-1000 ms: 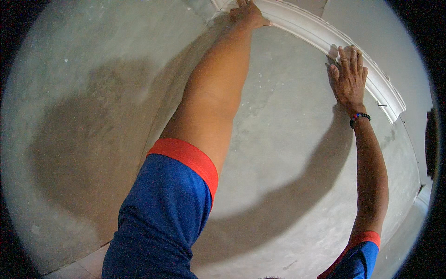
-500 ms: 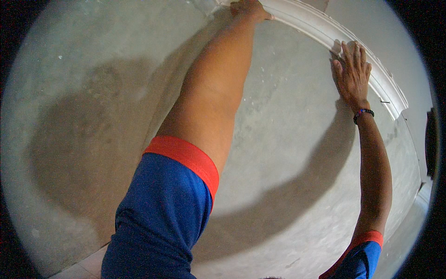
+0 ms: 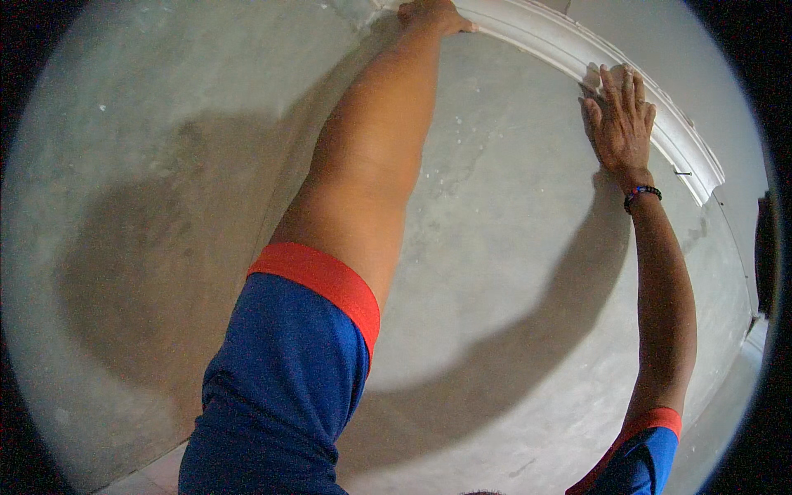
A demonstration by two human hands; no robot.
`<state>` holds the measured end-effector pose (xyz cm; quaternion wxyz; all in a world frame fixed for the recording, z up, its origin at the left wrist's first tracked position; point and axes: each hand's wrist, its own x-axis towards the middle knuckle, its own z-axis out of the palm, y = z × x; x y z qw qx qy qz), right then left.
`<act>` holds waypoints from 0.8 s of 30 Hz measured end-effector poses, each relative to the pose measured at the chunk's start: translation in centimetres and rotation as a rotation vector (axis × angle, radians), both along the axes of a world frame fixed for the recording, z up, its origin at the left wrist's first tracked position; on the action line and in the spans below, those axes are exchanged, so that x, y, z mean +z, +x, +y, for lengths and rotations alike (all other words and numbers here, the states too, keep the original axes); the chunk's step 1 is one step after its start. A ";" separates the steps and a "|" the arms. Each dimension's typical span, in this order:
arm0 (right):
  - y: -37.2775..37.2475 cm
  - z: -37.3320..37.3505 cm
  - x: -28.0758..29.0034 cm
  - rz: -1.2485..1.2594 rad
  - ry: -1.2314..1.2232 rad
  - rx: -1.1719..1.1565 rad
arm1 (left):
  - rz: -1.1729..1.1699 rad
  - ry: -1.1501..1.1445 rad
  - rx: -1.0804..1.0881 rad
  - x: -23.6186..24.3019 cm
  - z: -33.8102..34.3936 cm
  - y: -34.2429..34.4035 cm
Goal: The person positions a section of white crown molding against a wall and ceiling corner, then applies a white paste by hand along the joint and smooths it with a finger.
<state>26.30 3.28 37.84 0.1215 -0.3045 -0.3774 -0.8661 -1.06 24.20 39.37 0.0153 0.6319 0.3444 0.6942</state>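
Note:
Both my arms reach up to a white crown moulding [image 3: 536,31] that runs along the top of a grey plastered wall, under the ceiling. Up at the top edge of the view, my left hand [image 3: 433,15] presses on the moulding near its left part, thumb stretched out along the lower edge; its other fingers are partly out of sight. Farther right, my right hand [image 3: 623,128] lies flat with fingers extended, fingertips on the moulding and palm against the wall just below it. A dark bracelet [image 3: 643,196] circles my right wrist.
A nail [image 3: 683,173] sticks out by the moulding's lower edge, close to its right end. The grey wall [image 3: 495,247] carries broad shadows of my arms and head. A dark object [image 3: 766,256] shows at the far right, and pale floor tiles [image 3: 157,472] at the lower left.
Both hands appear slightly higher and farther left in the view, still on the moulding. The view has shifted a little; neither hand's hold has visibly altered.

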 end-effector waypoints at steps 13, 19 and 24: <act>-0.7 -0.1 -0.5 0.032 0.008 0.010 | 0.000 0.035 0.028 -1.0 -1.0 -0.5; 0.4 0.5 -0.4 -0.046 0.029 0.006 | 0.002 0.023 0.018 -0.8 -0.2 0.7; 0.1 1.5 0.2 -0.112 -0.047 0.125 | 0.052 0.001 0.053 -0.3 0.7 -0.8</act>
